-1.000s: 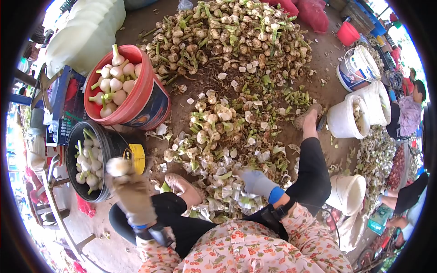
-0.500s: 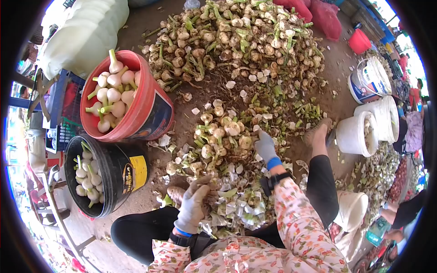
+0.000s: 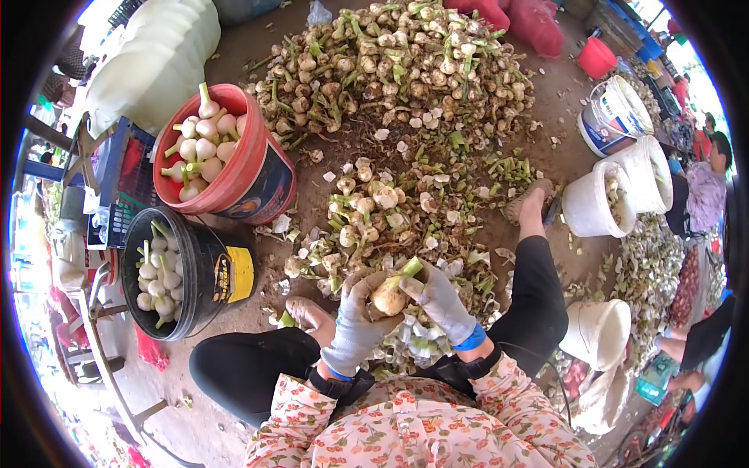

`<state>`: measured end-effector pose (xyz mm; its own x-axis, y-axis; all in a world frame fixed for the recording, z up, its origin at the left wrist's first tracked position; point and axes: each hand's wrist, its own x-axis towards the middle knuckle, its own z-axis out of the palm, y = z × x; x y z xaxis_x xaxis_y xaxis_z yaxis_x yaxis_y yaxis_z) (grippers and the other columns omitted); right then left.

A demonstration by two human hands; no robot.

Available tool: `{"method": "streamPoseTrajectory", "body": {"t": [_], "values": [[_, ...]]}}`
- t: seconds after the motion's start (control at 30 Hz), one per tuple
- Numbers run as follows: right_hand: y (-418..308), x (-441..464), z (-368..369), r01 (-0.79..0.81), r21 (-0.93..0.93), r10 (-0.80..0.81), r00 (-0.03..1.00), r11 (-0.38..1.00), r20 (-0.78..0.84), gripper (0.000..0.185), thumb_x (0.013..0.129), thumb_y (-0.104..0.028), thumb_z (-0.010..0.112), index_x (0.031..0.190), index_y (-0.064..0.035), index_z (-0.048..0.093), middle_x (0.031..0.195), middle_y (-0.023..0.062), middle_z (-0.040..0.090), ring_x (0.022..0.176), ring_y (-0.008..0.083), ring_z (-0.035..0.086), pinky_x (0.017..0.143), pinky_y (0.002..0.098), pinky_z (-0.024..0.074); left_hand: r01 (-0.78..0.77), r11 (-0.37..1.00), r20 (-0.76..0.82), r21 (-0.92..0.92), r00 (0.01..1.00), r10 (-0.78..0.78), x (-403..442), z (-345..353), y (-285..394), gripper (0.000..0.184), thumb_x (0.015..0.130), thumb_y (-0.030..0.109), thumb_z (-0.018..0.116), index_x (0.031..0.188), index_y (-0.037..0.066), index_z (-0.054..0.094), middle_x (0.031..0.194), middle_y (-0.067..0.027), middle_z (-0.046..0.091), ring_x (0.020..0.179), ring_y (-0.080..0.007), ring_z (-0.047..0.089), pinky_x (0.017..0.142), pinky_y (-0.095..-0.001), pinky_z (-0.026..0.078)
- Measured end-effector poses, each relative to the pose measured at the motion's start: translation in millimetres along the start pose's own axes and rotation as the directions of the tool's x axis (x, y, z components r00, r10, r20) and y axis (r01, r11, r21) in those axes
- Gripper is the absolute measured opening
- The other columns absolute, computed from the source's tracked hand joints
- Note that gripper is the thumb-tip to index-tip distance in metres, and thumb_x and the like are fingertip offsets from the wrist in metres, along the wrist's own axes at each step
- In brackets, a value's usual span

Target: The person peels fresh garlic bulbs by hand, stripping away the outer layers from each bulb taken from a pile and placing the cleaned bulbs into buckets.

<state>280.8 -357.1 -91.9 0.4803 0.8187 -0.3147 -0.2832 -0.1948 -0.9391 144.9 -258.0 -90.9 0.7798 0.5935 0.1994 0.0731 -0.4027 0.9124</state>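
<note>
Now both hands have been brought together: half a second ago they were held apart, the right one stretched toward the smaller heap (image 3: 367,207), whereas at present one garlic bulb (image 3: 387,299) is held between them, above the lap. By this the handling seems to have been narrowed to a single piece, lifted clear of the ground. The bulb is cupped from below and its near side by the curled left hand (image 3: 353,321), fingers partly closed; by the right hand (image 3: 446,309), thumb and fingers bent inward, it is pinched near the base of the stem (image 3: 410,267).

The bulb is rounded and yellowish-tan, and it is topped by a short, cut-looking green stem tilted toward one o'clock. The hands are covered by grey knitted gloves, browned with soil at the fingertips. At five o'clock from the bulb, papery white peels (image 3: 409,343) are strewn in thin, crumpled flakes. At twelve o'clock the smaller heap is seen first, then the large heap (image 3: 390,70), rough, brown and tangled with stalks. Smooth, pale bulbs are held in the black plastic bucket (image 3: 204,261) at nine o'clock and in the scuffed red bucket (image 3: 256,160) at ten.
</note>
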Motion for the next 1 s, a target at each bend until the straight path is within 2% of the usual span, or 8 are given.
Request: {"method": "streamPoseTrajectory", "body": {"t": [0.23,0.4,0.57,0.6,0.67,0.8,0.87,1.0], "values": [[-18,-24,-2,-0.004,0.031,0.001,0.997,1.0,0.081,0.021,0.09,-0.019,0.06,0.101,-0.002,0.055,0.087,0.0002,0.056,0.078,0.0073,0.048,0.071,0.0235,0.043,0.171,0.931,0.056,-0.322,0.985,-0.162,-18,-1,3,0.07,0.057,0.001,0.082,0.118,0.005,0.049,0.118,-0.0109,0.05,0.108,-0.0253,0.052,0.093,-0.0342,0.043],[-3,-27,-12,0.163,-0.094,-0.148,0.977,0.982,0.156,0.017,0.09,-0.011,0.058,0.104,-0.0015,0.056,0.088,-0.0011,0.057,0.079,0.0057,0.05,0.069,0.0217,0.0428,0.565,0.153,0.499,-0.811,0.804,-0.325,-17,-20,17,0.07,0.071,0.02,0.077,0.13,0.004,0.042,0.122,-0.0092,0.052,0.107,-0.0213,0.056,0.093,-0.033,0.046],[7,-32,10,0.094,0.355,-0.097,0.995,0.93,-0.01,0.018,0.085,-0.007,0.062,0.102,-0.0014,0.057,0.093,0.0036,0.058,0.086,0.0137,0.056,0.071,0.0286,0.0452,0.523,0.032,0.482,-0.852,0.806,-0.343,-25,-10,11,0.074,0.077,0.048,0.068,0.133,0.007,0.041,0.122,-0.0097,0.055,0.1,-0.0208,0.058,0.079,-0.0325,0.05],[10,-29,8,0.346,-0.004,-0.346,0.937,0.938,-0.052,0.023,0.085,-0.008,0.063,0.105,-0.0009,0.056,0.097,0.0052,0.058,0.089,0.0165,0.056,0.075,0.0302,0.0448,0.586,-0.024,0.569,-0.81,0.775,-0.276,-26,-15,1,0.075,0.078,0.053,0.064,0.133,0.007,0.041,0.121,-0.0097,0.055,0.098,-0.0206,0.059,0.077,-0.0323,0.05],[16,-21,1,0.618,-0.646,-0.728,0.672,0.449,0.138,0.032,0.084,-0.012,0.066,0.111,0.0,0.054,0.104,0.0085,0.057,0.094,0.0221,0.056,0.082,0.0334,0.0441,0.706,-0.119,0.716,-0.698,0.686,-0.131,-30,-25,-32,0.076,0.08,0.062,0.056,0.132,0.009,0.041,0.12,-0.0097,0.055,0.095,-0.0202,0.059,0.073,-0.0319,0.05],[1,-28,14,0.482,-0.436,-0.587,0.797,0.76,-0.141,0.023,0.081,-0.01,0.065,0.101,0.0008,0.06,0.103,0.0163,0.058,0.096,0.0347,0.055,0.084,0.0398,0.043,0.638,0.134,0.569,-0.758,0.748,-0.34,-17,-25,9,0.077,0.08,0.065,0.054,0.133,0.012,0.041,0.112,-0.0084,0.057,0.091,-0.0177,0.06,0.07,-0.0267,0.049],[-6,-29,11,0.376,-0.36,-0.436,0.895,0.854,-0.1,0.025,0.084,-0.008,0.062,0.107,0.0021,0.059,0.096,0.0096,0.059,0.084,0.0232,0.057,0.074,0.0326,0.0464,0.558,0.517,0.377,-0.649,0.826,-0.418,-16,-20,9,0.062,0.086,0.023,0.063,0.139,0.009,0.033,0.116,-0.0097,0.057,0.096,-0.0183,0.06,0.078,-0.0294,0.05],[-22,-41,3,-0.06,0.117,0.065,0.997,0.991,-0.045,0.028,0.086,-0.004,0.055,0.113,0.003,0.055,0.089,0.0038,0.058,0.068,0.0081,0.053,0.059,0.0214,0.0447,0.583,0.424,0.341,-0.693,0.783,-0.519,-21,-22,-4,0.064,0.085,0.005,0.06,0.141,0.008,0.03,0.122,-0.0095,0.054,0.104,-0.0174,0.057,0.089,-0.0306,0.048]]}}
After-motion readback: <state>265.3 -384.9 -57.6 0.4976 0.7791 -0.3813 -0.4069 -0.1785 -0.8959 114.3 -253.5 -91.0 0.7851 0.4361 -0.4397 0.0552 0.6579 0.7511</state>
